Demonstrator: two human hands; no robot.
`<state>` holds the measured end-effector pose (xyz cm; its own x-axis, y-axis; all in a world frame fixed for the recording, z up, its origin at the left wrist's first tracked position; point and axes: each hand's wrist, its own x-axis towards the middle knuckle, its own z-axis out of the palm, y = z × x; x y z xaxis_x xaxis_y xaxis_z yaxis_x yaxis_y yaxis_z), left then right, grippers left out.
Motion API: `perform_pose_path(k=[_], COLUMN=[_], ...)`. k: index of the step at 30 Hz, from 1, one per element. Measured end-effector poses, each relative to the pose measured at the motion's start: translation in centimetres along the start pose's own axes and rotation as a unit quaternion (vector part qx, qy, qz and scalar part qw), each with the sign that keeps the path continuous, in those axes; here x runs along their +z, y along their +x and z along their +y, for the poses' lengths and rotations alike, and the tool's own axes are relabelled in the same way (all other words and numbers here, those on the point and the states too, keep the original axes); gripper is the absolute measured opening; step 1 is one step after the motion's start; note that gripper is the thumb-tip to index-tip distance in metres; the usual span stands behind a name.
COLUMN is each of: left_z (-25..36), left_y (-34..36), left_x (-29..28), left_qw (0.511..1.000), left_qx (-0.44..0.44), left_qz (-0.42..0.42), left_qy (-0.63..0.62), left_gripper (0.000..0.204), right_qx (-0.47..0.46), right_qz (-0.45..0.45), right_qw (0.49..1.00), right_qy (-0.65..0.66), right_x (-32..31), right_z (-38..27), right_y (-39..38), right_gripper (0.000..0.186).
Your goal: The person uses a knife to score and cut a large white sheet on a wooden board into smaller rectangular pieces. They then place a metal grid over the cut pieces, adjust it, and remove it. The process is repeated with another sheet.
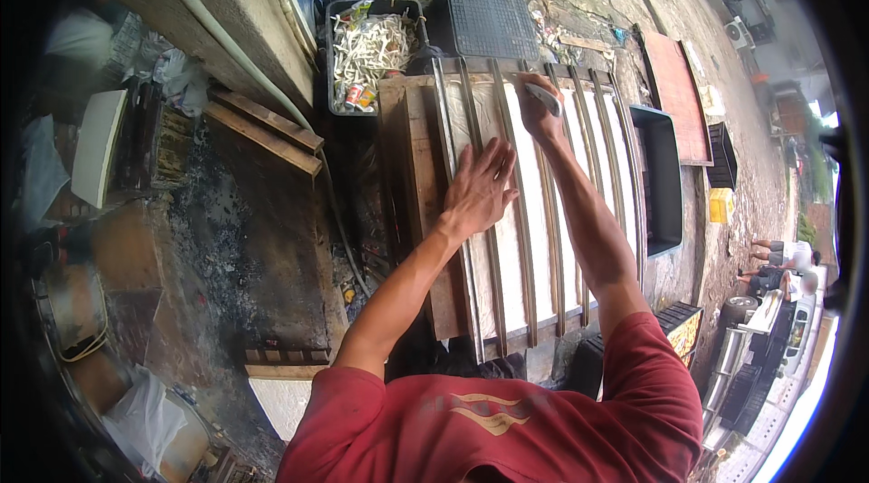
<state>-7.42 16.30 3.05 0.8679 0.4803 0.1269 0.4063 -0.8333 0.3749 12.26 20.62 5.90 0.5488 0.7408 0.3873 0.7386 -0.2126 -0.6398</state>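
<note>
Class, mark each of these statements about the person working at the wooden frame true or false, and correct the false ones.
1. The left hand lies flat on the long slats. True.
2. The right hand is empty. False: it holds a small pale tool.
3. The black crate beyond the frame holds pale strips. True.
4. The person wears a blue shirt. False: the shirt is red.

place: outdoor yard workshop — soot-stained concrete floor (244,239) | plastic crates (484,8) | scrap planks (267,130) — litter
</note>
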Motion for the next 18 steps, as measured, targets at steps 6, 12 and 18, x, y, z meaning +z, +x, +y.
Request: perform_pose_path(k=[6, 12, 18], left_z=[-0.2, -1.0, -1.2], left_y=[0.0, 1.1, 0.9], left_x=[0.5, 1.8, 2.1], left_qw=[1.000, 0.999, 1.000], left_qx=[-0.008, -0.019, -0.017], left_qz=[0.017, 0.002, -0.005], left_qy=[-0.005, -0.033, -0.010], left_gripper=[0.068, 0.067, 0.076], right_qx=[0.059, 0.040, 0.113], right_qz=[-0.044, -0.094, -0.264], right_qw=[0.993, 0.994, 0.958], right_qy=[0.088, 0.028, -0.016], right_x=[3.1, -8.3, -23.5], right_z=[2.2, 0.8, -2.2], right_y=[1.1, -14.6, -30.5], right_gripper=[0.015, 0.004, 0.007])
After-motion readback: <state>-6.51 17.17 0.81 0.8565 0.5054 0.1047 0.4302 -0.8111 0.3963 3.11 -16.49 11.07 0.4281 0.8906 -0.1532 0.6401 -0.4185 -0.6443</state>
